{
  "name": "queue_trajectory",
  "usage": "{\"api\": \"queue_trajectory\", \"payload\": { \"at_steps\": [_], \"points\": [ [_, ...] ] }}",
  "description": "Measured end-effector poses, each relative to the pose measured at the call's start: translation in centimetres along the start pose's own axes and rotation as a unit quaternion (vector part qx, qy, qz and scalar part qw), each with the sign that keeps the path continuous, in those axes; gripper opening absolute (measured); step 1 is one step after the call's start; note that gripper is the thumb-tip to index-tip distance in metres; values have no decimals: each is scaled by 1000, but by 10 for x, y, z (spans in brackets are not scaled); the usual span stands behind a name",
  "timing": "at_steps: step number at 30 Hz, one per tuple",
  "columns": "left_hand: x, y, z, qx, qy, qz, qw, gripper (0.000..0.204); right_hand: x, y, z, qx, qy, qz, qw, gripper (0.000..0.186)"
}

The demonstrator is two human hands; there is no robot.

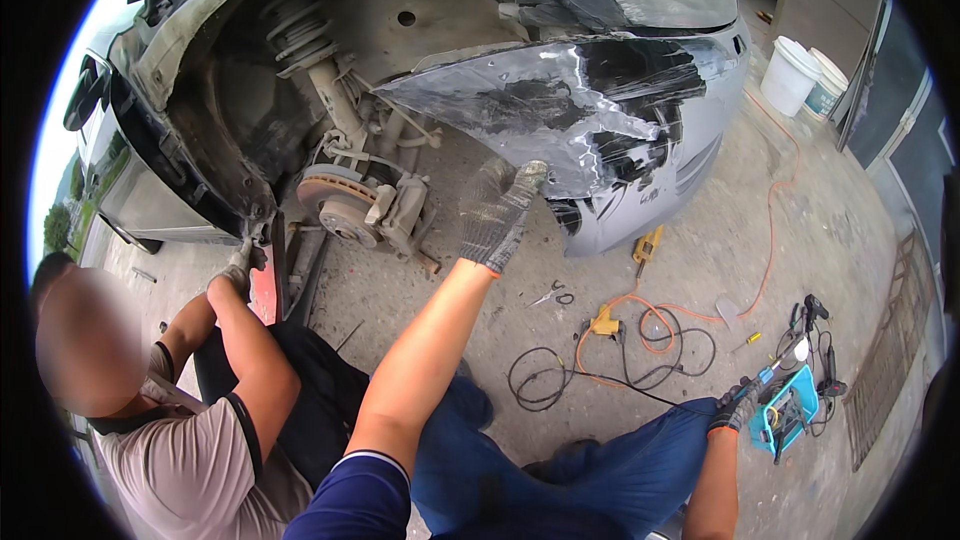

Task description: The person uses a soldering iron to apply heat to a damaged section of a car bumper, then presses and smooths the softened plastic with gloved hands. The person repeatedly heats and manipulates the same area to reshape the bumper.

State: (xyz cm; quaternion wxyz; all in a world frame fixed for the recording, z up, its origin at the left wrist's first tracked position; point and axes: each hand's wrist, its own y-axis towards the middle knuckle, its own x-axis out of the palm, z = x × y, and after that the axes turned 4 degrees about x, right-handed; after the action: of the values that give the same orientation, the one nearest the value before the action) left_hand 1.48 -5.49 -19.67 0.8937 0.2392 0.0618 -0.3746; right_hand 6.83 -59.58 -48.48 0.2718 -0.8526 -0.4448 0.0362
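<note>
My left hand, in a grey knitted glove, grips the lower edge of a damaged car bumper. The thumb lies along its outer face and the other fingers are partly hidden. Scraped grey and black patches and a jagged pale seam run across the bumper corner. At the lower right, beside my knee, my right hand, also gloved, is closed around a slim blue-handled tool that seems to be corded. It points up and away, over a turquoise basket of tools; its tip is hard to make out.
A brake disc and strut show in the open wheel arch. At left a co-worker crouches, hands by the sill. Orange and black cables, scissors and a yellow screwdriver lie on the floor. White buckets stand far right.
</note>
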Motion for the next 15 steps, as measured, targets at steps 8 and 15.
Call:
{"api": "queue_trajectory", "payload": {
  "at_steps": [8,15],
  "points": [
    [11,-5,-20,51,-66,66,994,28,-3,-4,-4,-8,8,15,1000,44],
    [9,-2,-28,64,-184,120,973,24,7,-10,-6,-5,-8,24,1000,44]
  ]
}}
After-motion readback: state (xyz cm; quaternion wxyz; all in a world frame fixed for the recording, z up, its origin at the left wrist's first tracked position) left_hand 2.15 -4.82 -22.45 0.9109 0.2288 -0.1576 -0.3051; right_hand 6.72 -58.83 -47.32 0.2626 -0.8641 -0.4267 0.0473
